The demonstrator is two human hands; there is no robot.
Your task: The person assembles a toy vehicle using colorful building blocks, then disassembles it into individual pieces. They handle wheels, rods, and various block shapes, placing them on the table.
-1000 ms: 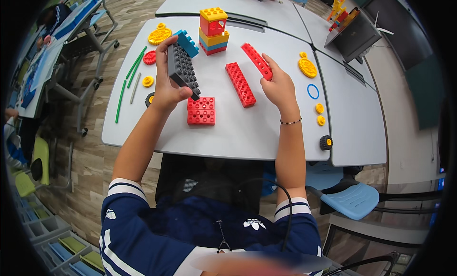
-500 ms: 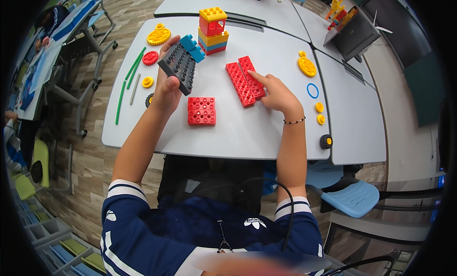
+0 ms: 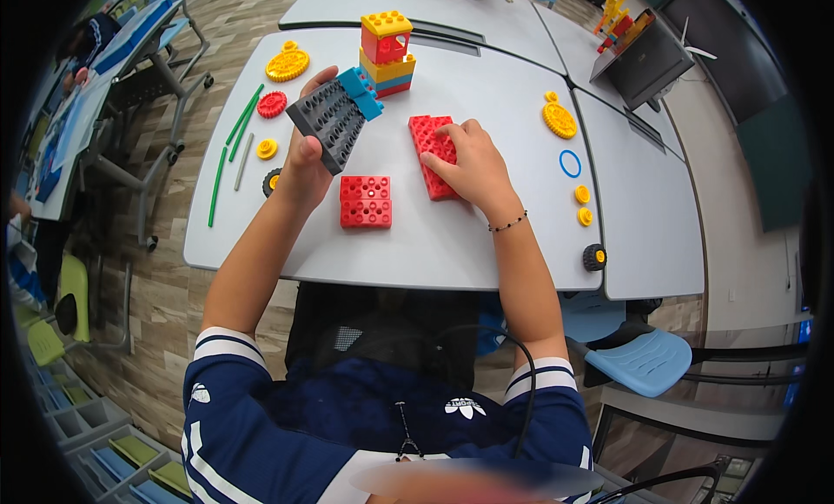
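Through the head view, the single view I have at my remote post, I record the following. The left hand (image 3: pixel 304 169) grips a dark grey studded plate (image 3: pixel 328 126), with the thumb on the near edge and the fingers behind it. The plate is held tilted above the white table (image 3: pixel 417 256), its studs facing right. At the plate's far right end I note blue bricks (image 3: pixel 360 93), which overlap the lower part of a tower (image 3: pixel 388 56) in my line of sight; I cannot tell whether they touch it. The tower stands upright, with yellow, red and blue parts. The right hand (image 3: pixel 472 167) rests on two long red bricks (image 3: pixel 424 142) that lie side by side on the table, right of the plate. Its fingers are bent over them and its thumb lies across the left one; I cannot tell whether it grips them or only presses. Two short red bricks (image 3: pixel 366 214) lie together between the forearms. On the left side I list a yellow gear (image 3: pixel 287 66), a red gear (image 3: pixel 272 104), green rods (image 3: pixel 217 187), a grey rod (image 3: pixel 244 162) and a black-tyred wheel (image 3: pixel 271 183) just beside the left wrist. On the right side I list a blue ring (image 3: pixel 561 163), two yellow discs (image 3: pixel 585 216) and a second wheel (image 3: pixel 594 257) near the table's edge.
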